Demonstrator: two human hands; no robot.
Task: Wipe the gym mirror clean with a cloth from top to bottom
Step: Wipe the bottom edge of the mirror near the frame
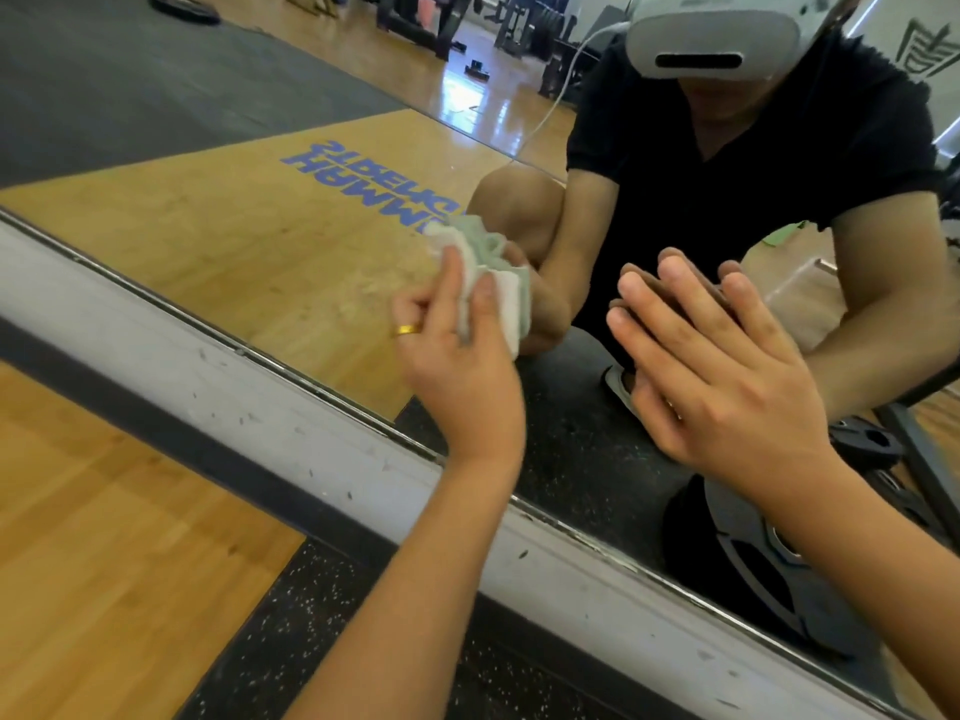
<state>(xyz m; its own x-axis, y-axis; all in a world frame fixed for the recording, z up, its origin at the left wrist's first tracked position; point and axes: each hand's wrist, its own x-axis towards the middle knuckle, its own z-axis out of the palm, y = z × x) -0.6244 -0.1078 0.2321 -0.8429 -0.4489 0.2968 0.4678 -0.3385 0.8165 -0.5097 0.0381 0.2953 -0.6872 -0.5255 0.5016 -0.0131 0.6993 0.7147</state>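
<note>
The gym mirror fills the upper part of the head view, its bottom edge running diagonally from left to lower right. My left hand, with a gold ring on one finger, grips a bunched white and pale green cloth and holds it against the lower part of the glass. My right hand lies flat on the mirror to the right, fingers straight and together. The reflection shows a crouching person in a black shirt and white headset, with both hands mirrored.
A scuffed white baseboard runs under the mirror, with a dark strip below it. Wooden floor lies at lower left and black speckled rubber flooring beside my forearm. Weight plates and a rack leg are reflected at the right.
</note>
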